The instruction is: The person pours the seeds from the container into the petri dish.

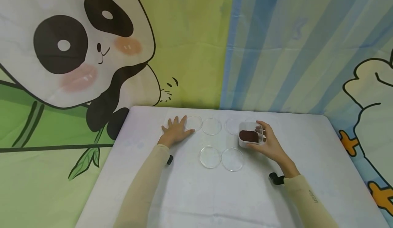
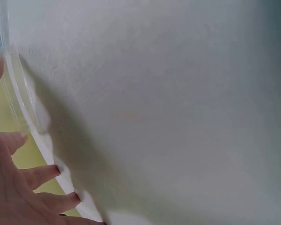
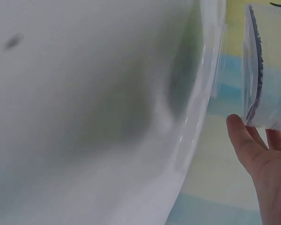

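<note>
Sleeves: the left sleeve (image 1: 139, 194) and right sleeve (image 1: 313, 200), both pale yellow, lie nearest, rising from the bottom edge of the frame.

Right hand: right of the middle, the right hand (image 1: 270, 144) grips a clear tub (image 1: 250, 144) from its right side, fingers and thumb spread fairly wide around it.

Tub: upright, just right of the frame's middle; the right wrist view suggests it is held above the table (image 1: 184, 194).

Dark filling: a brown layer (image 1: 249, 136) lies low in the tub; I can't tell what it is, loose or solid.

Left hand: near the middle of the frame, the left hand (image 1: 176, 132) rests palm down, fingers fanned, holding nothing; thumb and forefinger lie at the rim of the back-left dish (image 1: 194, 123).

Other dishes: more clear round ones stand in that back row, one partly hidden behind the tub; below the middle, the front-left dish (image 1: 210, 157) and front-right dish (image 1: 232, 159) sit side by side.

Tub risk: smooth walls and a one-sided hold could let it slip or tip, and any loose filling might spill.

Dish risk: see-through rims hardly show against white, so a low tub could clip one; a sideways nudge from the left thumb could slide the back-left dish into its neighbour.
</note>
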### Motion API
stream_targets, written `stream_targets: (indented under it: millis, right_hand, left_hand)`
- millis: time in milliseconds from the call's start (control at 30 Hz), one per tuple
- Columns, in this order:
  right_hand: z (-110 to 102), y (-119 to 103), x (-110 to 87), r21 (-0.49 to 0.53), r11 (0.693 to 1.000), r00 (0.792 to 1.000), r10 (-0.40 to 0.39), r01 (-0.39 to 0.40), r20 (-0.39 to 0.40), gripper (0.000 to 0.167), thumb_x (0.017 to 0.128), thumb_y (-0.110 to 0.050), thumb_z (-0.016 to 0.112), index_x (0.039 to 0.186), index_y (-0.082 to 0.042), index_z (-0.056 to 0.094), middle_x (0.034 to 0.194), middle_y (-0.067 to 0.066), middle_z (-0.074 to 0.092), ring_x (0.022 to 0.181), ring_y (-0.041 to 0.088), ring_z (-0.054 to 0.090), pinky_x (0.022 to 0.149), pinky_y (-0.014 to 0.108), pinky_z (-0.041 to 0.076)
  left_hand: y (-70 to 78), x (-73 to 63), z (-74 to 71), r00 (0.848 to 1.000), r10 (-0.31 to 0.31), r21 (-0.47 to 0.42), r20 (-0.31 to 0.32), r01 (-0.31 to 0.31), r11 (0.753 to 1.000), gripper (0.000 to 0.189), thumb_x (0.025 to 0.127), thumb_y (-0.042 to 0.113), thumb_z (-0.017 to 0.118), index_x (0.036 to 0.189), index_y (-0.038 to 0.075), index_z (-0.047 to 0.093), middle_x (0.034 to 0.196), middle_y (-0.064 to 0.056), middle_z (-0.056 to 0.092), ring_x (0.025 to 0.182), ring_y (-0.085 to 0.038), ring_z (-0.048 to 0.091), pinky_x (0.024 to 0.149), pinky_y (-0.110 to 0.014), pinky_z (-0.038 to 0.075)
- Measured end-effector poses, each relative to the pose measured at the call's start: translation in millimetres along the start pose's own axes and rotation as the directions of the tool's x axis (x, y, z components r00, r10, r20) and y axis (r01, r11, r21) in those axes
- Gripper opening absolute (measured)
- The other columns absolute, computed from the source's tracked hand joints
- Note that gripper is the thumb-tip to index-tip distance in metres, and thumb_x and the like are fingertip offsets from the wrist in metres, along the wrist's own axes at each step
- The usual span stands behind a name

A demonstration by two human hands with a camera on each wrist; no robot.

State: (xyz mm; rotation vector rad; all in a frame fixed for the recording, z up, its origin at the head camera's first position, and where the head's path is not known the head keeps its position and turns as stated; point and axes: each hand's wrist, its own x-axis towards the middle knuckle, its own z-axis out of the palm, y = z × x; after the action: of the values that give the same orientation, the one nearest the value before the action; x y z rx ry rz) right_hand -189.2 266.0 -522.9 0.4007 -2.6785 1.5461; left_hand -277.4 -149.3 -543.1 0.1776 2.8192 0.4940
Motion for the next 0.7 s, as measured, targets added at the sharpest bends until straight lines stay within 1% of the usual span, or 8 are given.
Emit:
stream_targets:
  millis: [100,233,300,333,467,600,700]
  right_hand:
    - [9.0,-6.9,13.4,-0.002,0.999,0.999,-0.044,0.044,-0.005,0.102,0.078,-0.017,0.088,0.157,-0.011,0.024,0.151,0.027,0.027,0.135,0.049,0.034,0.098,0.07,0.036]
    - [18.3,-40.1,25.8,0.012,0.996,0.996,-0.086,0.086,0.009,0.098,0.078,-0.007,0.086,0.154,0.0,0.024,0.148,0.031,0.031,0.133,0.049,0.035,0.099,0.067,0.036]
    - [23.9,-45.8,33.0,0.028,0.995,0.995,-0.1,0.099,0.015,0.098,0.079,-0.004,0.085,0.155,-0.002,0.023,0.147,0.033,0.032,0.134,0.05,0.034,0.101,0.068,0.034]
    - [26.6,-47.6,36.8,0.034,0.993,0.994,-0.111,0.11,0.019,0.099,0.079,-0.003,0.084,0.155,-0.004,0.022,0.147,0.033,0.033,0.135,0.051,0.033,0.101,0.068,0.033]
    - [39.1,-31.3,56.1,0.035,0.991,0.992,-0.126,0.125,0.028,0.102,0.08,-0.008,0.086,0.158,-0.014,0.021,0.15,0.027,0.034,0.138,0.046,0.032,0.102,0.065,0.033]
    - [47.3,-37.2,71.6,-0.011,0.99,0.989,-0.14,0.141,0.038,0.102,0.078,-0.013,0.087,0.157,-0.007,0.023,0.15,0.024,0.036,0.136,0.043,0.035,0.1,0.06,0.037]
    - [53.8,-44.5,82.2,-0.047,0.986,0.987,-0.156,0.158,0.039,0.102,0.077,-0.014,0.088,0.156,-0.004,0.025,0.151,0.024,0.034,0.136,0.042,0.035,0.102,0.061,0.036]
  left_hand:
    - [0.2,-2.1,-1.7,1.0,-0.001,-0.004,-0.002,0.001,1.0,0.093,0.09,0.075,0.048,0.162,0.024,0.018,0.162,-0.024,0.015,0.145,-0.056,0.005,0.102,-0.081,0.006]
    - [2.4,-4.0,-3.5,1.0,-0.001,-0.012,-0.003,0.001,1.0,0.092,0.091,0.073,0.049,0.162,0.023,0.018,0.162,-0.024,0.015,0.145,-0.056,0.004,0.102,-0.082,0.006]
    - [3.3,-4.3,-3.9,1.0,0.003,-0.01,-0.006,-0.003,1.0,0.092,0.091,0.072,0.05,0.162,0.023,0.019,0.162,-0.024,0.015,0.145,-0.056,0.005,0.102,-0.082,0.006]
    - [3.4,-4.4,-4.0,1.0,0.004,-0.01,-0.005,-0.004,1.0,0.092,0.091,0.073,0.05,0.162,0.023,0.019,0.162,-0.024,0.015,0.145,-0.056,0.005,0.101,-0.082,0.006]
    - [3.6,-5.0,-4.6,1.0,0.008,-0.005,-0.004,-0.008,1.0,0.092,0.091,0.074,0.049,0.162,0.023,0.019,0.162,-0.025,0.016,0.144,-0.056,0.006,0.101,-0.082,0.007]
    - [3.8,-5.5,-5.5,1.0,0.003,-0.008,-0.004,-0.003,1.0,0.092,0.09,0.074,0.05,0.162,0.023,0.02,0.162,-0.024,0.017,0.145,-0.056,0.006,0.102,-0.082,0.007]
    - [3.7,-5.2,-5.7,1.0,0.0,-0.006,-0.004,0.0,1.0,0.092,0.09,0.074,0.05,0.162,0.024,0.02,0.162,-0.024,0.017,0.145,-0.055,0.006,0.102,-0.081,0.007]
